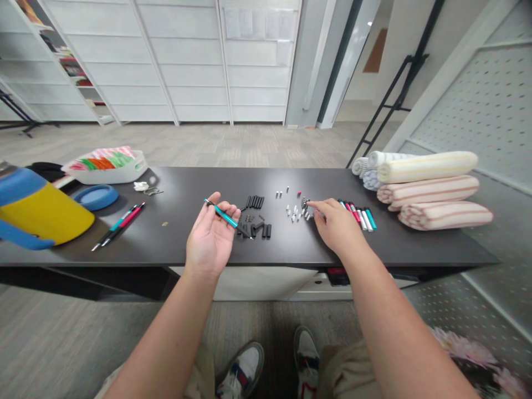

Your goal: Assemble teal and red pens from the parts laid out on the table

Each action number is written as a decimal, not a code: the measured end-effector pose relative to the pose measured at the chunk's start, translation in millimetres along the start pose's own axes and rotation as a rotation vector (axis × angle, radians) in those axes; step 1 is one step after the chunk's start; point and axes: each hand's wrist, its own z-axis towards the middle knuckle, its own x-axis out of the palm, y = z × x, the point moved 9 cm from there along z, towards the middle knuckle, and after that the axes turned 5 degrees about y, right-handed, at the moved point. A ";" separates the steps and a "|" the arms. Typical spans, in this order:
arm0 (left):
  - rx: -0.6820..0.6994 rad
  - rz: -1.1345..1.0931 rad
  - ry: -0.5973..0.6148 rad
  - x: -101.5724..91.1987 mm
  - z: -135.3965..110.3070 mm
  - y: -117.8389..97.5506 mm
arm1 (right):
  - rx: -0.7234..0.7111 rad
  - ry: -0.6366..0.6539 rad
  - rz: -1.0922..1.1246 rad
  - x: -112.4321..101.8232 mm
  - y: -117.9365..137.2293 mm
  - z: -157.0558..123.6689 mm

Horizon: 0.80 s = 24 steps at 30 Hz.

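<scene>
The left hand point(210, 235) is turned palm up, its fingers loosely curled under a teal pen point(226, 216) that lies slantwise across them, the dark lower end jutting out past them to the right. The right hand point(334, 224) is palm down with its index finger stretched out, the fingertip at a cluster of dark metal pieces point(305, 202); whether it pinches one cannot be told.

Just left of the right fingertips are scattered small pale pieces point(295, 211), with a red piece point(299, 194) beyond them. Right beside the left fingers lie slim black tubes point(255, 202) and, nearer the person, thick black sleeves point(266, 230). To the right of the right fingers is a row of coloured barrels point(368, 219), partly behind the hand.

Well left of the left fingers, a second teal pen point(116, 221) and a red pen point(127, 220) lie side by side on the table point(187, 191), apparently whole. The pen in hand looks largely put together, though its upper end is too small to judge. Most of the work seems left, since barrels, tubes, sleeves and small pieces all lie loose.
</scene>
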 end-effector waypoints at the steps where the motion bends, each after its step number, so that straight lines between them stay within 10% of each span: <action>1: 0.002 0.029 0.011 0.6 0.1 0.4 | 0.003 0.000 -0.006 -0.5 0.1 0.0; 24: -0.086 0.031 -0.036 -1.8 -2.3 7.2 | 0.021 -0.006 -0.066 -3.8 5.3 4.6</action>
